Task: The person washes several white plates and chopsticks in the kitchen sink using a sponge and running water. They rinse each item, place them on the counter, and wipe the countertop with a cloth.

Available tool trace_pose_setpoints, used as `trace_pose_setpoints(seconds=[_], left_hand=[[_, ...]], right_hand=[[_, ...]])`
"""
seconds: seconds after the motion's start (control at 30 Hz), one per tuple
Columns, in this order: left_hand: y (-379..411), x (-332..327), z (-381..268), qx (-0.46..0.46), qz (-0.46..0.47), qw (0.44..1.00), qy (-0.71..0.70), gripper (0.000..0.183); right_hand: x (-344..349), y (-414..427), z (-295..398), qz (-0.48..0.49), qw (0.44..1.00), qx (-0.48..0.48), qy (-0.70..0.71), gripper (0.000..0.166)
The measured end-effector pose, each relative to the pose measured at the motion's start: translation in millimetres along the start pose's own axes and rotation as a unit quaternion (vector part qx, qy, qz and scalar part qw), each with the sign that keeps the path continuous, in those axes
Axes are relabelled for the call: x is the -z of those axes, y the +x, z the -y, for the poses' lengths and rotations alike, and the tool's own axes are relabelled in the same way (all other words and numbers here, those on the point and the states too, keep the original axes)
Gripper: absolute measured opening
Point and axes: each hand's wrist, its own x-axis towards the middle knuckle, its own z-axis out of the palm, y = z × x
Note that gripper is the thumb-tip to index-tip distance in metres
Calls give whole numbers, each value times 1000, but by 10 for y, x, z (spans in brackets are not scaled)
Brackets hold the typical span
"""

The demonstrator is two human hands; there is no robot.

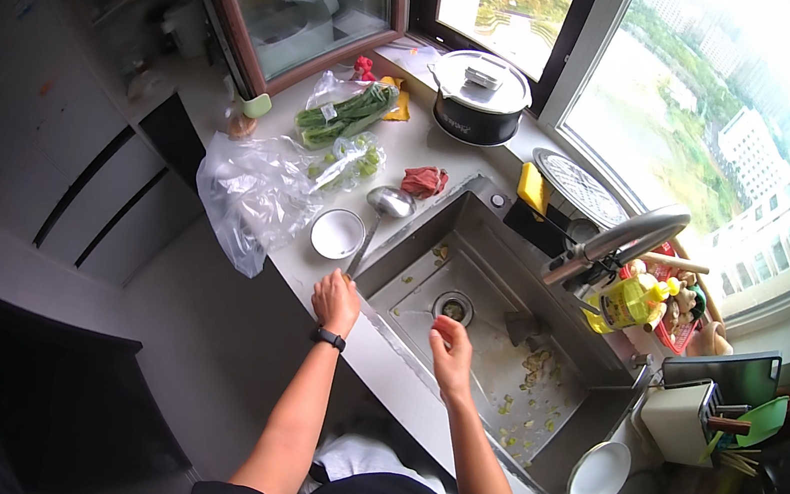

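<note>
My left hand (pixel 336 302), a dark band at its wrist, is closed around the handle end of a metal ladle (pixel 391 202) at the counter's front edge. The ladle's bowl lies on the counter beside a crumpled red cloth (pixel 424 181). Left of the ladle's handle is a small white bowl (pixel 338 234). My right hand (pixel 452 353) hangs over the near side of the stainless steel sink (pixel 429 274), fingers curled a little and apart, holding nothing. Vegetable scraps (pixel 535 369) lie scattered on the sink floor around and right of the drain (pixel 453 308).
A clear plastic bag (pixel 251 189), bagged green vegetables (pixel 345 115) and a lidded pot (pixel 480 100) stand on the left and back counter. Behind the sink are a faucet (pixel 616 236) and yellow soap bottle (pixel 625 306); at right, a knife block (pixel 677 419) and white dish (pixel 599 476).
</note>
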Motion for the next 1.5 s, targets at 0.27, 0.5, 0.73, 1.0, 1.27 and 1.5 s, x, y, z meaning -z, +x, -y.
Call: trace_pose_setpoints(seconds=[0.27,0.5,0.73,1.0,1.27,1.5], left_hand=[[176,-150,330,52,232,860,-451,23],[-1198,76,-593,44,306,739,-599,22],[-2570,-7,-1261,-141,359,777,-497,24],[-4175,-75,-3256,-485,323,677,-450,32],[-5378,-187,-5671,-566,253,635,-461,30],[-5595,-392,-6533,-603,153,662,-417,34]], right_hand=[[-752,444,5,107,993,-38,-24,32],[-55,229,594,20,985,-27,-172,42],[1518,-911,779,-40,970,151,-187,13],[3819,-2332,1180,-334,894,193,-227,12],[6001,-2575,1993,-459,791,251,-318,11],[6801,-2218,2076,-477,746,309,-349,11]])
